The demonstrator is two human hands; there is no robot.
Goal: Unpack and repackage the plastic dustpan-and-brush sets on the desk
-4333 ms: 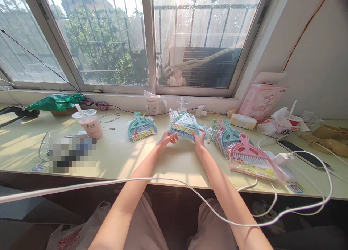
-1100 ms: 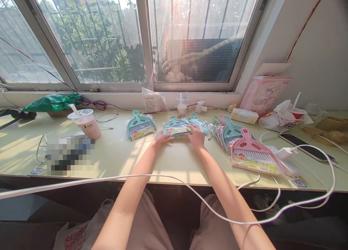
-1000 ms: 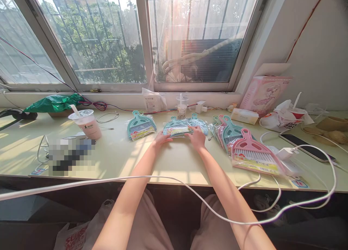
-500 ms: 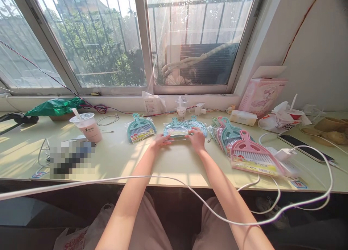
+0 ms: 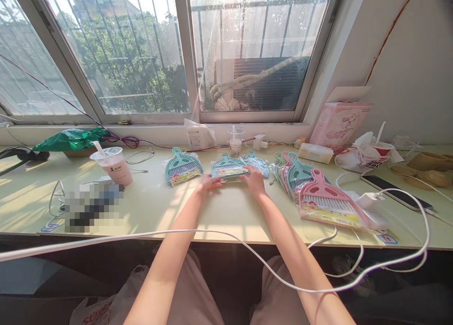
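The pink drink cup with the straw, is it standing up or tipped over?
Standing up. The pink drink cup sits base-down on the table, lid on top, straw poking upward.

Head camera looks down, close above table (image 5: 148, 207).

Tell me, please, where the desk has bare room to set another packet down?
Bare desk lies in front of both hands, left hand and right hand, toward the near edge, and between the milk tea cup and the lone teal dustpan packet. It is crowded to the right, around the pink and teal packet stack, the charger cable and the phone.
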